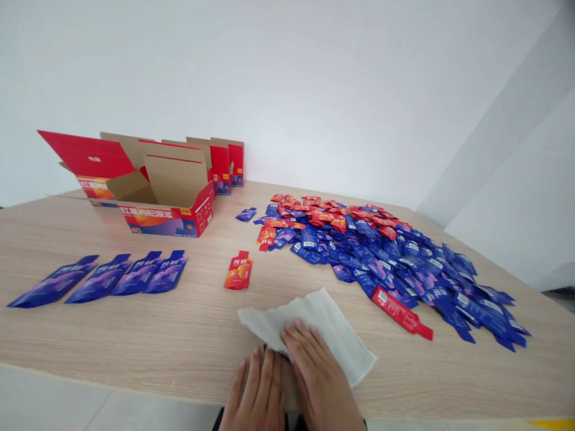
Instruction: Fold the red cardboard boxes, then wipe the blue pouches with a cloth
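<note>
A white cloth [327, 326] lies on the wooden table [135, 335] near its front edge. My right hand [317, 374] rests flat on the cloth's near end, fingers stretched out. My left hand [257, 395] lies flat beside it, fingers extended, over a blue pouch [275, 353] of which only a sliver shows under the cloth's edge. A single red-orange pouch [238, 270] lies just beyond the cloth. Several blue pouches [112, 277] lie in a row at the left.
A large heap of blue and red pouches [381, 257] covers the table's right half. An open red cardboard box [162, 191] stands at the back left, with more folded boxes [227, 161] behind it against the white wall.
</note>
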Tool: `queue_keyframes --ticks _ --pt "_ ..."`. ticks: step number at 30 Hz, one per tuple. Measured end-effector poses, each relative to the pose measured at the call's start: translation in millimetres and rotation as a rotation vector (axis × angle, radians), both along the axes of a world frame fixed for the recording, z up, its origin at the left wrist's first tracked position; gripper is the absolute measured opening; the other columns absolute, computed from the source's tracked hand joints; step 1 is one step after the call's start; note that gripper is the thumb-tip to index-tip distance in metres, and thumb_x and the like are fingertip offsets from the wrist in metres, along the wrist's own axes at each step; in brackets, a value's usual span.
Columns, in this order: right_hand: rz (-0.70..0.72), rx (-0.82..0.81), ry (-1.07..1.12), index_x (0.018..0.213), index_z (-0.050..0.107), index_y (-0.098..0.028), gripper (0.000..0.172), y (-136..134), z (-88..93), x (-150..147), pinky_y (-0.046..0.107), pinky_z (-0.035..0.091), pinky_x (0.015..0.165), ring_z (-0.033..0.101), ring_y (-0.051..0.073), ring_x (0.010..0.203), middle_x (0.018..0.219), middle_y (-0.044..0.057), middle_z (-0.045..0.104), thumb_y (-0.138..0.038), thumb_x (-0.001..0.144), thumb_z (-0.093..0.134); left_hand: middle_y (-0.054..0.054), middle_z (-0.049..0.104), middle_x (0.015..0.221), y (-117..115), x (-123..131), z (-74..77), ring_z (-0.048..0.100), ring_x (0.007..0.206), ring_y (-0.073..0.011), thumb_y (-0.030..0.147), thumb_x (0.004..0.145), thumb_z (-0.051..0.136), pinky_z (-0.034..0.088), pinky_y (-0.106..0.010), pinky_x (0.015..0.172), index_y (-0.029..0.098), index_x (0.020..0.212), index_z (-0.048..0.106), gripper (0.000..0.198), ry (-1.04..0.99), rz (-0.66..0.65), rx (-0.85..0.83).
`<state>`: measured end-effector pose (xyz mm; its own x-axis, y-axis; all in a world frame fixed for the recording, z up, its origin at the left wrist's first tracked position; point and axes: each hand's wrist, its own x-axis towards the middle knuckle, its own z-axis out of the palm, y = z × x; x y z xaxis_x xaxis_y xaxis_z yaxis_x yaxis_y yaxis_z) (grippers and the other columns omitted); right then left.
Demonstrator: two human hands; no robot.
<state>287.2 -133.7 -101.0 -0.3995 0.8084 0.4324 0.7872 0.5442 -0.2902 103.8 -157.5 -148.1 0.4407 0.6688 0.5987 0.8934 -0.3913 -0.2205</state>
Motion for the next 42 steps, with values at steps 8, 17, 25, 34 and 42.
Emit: queue_keyframes --ticks 8,17,25,34,42 --pt "-0.466 -0.029 0.113 0.140 0.066 -0.014 0.045 3.1 8.0 56.1 0.054 0.053 0.113 0.064 0.031 0.134 0.144 0.015 0.067 -0.029 0.108 0.038 -0.007 0.066 0.145 0.4 3.4 -1.8 0.062 0.133 -0.0269 0.013 0.091 0.051 0.047 -0.044 0.109 0.016 0.137 0.066 0.048 -0.053 -0.009 -0.008" --pt "-0.062 -0.040 -0.017 0.146 0.061 -0.019 0.054 7.7 6.6 3.9 0.048 0.048 0.120 0.054 0.025 0.143 0.150 0.007 0.063 -0.005 0.097 0.044 -0.004 0.073 0.135 9.9 -17.8 10.8 0.066 0.122 -0.0230 0.024 0.094 0.053 0.049 -0.038 0.100 0.019 0.132 0.069 0.042 0.114 -0.129 0.095" --pt "-0.560 -0.201 0.408 0.135 0.071 -0.015 0.057 10.0 5.3 63.6 0.054 0.046 0.119 0.061 0.032 0.137 0.143 0.015 0.068 -0.052 0.106 0.039 -0.005 0.071 0.137 24.1 -16.5 39.1 0.066 0.119 -0.0212 0.033 0.096 0.060 0.053 -0.033 0.098 0.019 0.147 0.055 0.054 -0.179 -0.115 -0.164" --pt "-0.590 -0.260 0.675 0.129 0.075 -0.021 0.057 6.8 5.1 61.4 0.049 0.043 0.121 0.061 0.032 0.137 0.140 0.010 0.070 -0.063 0.100 0.050 -0.006 0.076 0.121 61.9 0.4 52.0 0.068 0.110 -0.0247 0.039 0.097 0.067 0.051 -0.042 0.098 0.019 0.125 0.069 0.035 -0.188 -0.129 -0.252" --pt "-0.682 -0.236 0.823 0.122 0.078 -0.018 0.063 8.1 7.4 65.3 0.047 0.045 0.118 0.063 0.035 0.132 0.135 0.012 0.074 -0.069 0.092 0.058 -0.003 0.078 0.105 70.8 -6.7 72.9 0.072 0.092 -0.0174 0.016 0.106 0.038 0.054 -0.034 0.085 0.024 0.116 0.070 0.034 -0.256 -0.145 -0.355"
